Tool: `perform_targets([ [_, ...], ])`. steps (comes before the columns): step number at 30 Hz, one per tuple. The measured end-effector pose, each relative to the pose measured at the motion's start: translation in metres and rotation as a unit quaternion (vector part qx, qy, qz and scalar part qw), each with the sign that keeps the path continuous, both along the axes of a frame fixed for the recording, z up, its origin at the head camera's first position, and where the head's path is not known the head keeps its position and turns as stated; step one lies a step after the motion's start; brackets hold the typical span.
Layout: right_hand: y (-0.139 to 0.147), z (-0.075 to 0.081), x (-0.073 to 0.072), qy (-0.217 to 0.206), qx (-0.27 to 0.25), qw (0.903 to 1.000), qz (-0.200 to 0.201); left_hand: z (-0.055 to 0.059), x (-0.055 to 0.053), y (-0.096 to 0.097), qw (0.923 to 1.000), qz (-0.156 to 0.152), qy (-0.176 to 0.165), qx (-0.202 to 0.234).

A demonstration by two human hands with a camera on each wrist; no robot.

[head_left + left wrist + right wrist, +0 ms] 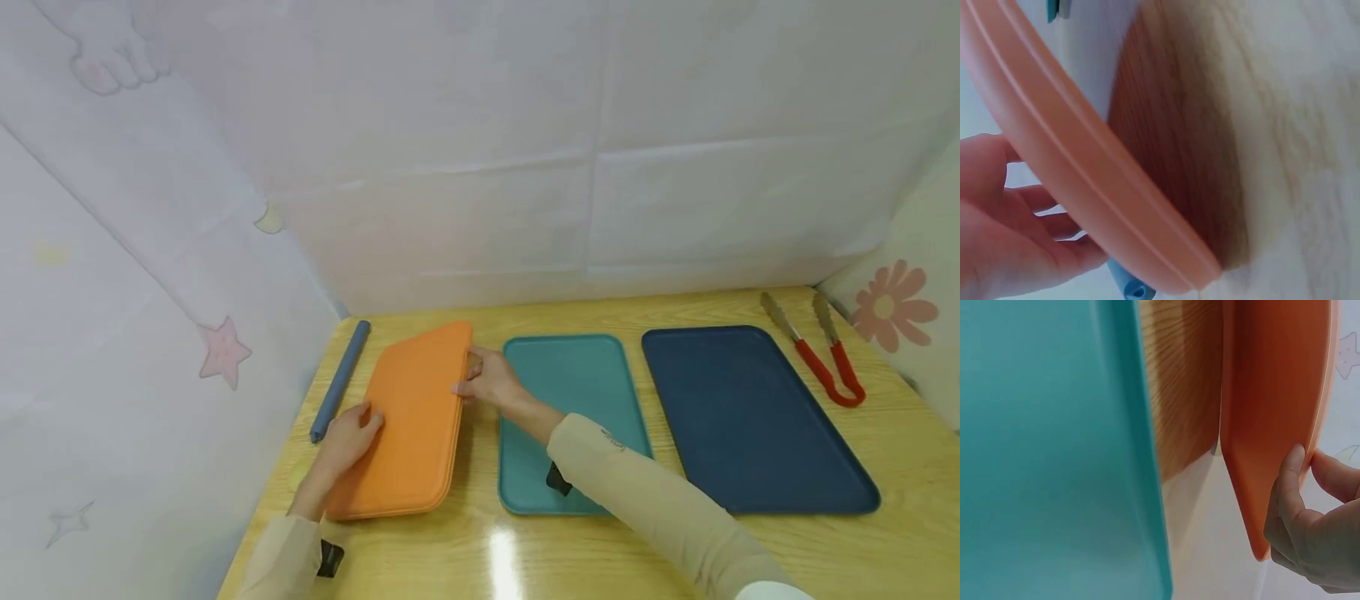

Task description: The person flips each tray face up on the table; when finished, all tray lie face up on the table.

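An orange tray point(416, 417) is tilted over the left part of the table, its right edge raised. My left hand point(348, 437) holds its left edge, the thumb lying over the upper face. In the left wrist view, the fingers of that hand point(1029, 225) are beside the tray's ridged rim point(1085, 150). My right hand point(491, 383) pinches the raised right edge near the far corner. The right wrist view shows thumb and fingertips of the right hand point(1319, 525) on either side of the orange tray's rim point(1319, 406), with its shaded table-facing side point(1269, 394) visible.
A teal tray point(566, 367) lies under my right forearm, with a navy tray point(757, 425) to its right. Red-handled tongs point(832, 367) lie at the far right. A blue rod-like roll point(341, 383) lies along the left table edge. Patterned cloth point(480, 167) hangs behind.
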State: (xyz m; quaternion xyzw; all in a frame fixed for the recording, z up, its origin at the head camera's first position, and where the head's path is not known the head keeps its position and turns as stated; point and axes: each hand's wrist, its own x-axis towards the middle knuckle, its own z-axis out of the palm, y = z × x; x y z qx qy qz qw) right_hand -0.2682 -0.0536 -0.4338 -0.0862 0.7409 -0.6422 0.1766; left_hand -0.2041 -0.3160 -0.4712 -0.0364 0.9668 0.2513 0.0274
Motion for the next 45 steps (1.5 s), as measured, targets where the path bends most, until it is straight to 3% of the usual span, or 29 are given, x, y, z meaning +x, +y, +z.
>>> perform_targets([
  [5, -0.004, 0.006, 0.001, -0.002, -0.009, 1.0000, 0.002, 0.005, 0.015, 0.004, 0.9999, 0.012, 0.001, -0.004],
  [20, -0.004, 0.024, -0.001, -0.009, -0.024, 0.9996, 0.010, 0.025, 0.060, 0.017, 0.9987, 0.021, -0.044, -0.014],
  [34, -0.006, 0.036, 0.002, 0.003, -0.015, 0.9998, 0.013, 0.027, 0.084, 0.011, 0.9974, 0.037, -0.058, 0.023],
  [45, -0.007, 0.042, 0.003, 0.010, -0.024, 0.9995, 0.018, 0.038, 0.102, 0.025, 0.9980, 0.035, -0.049, 0.021],
])
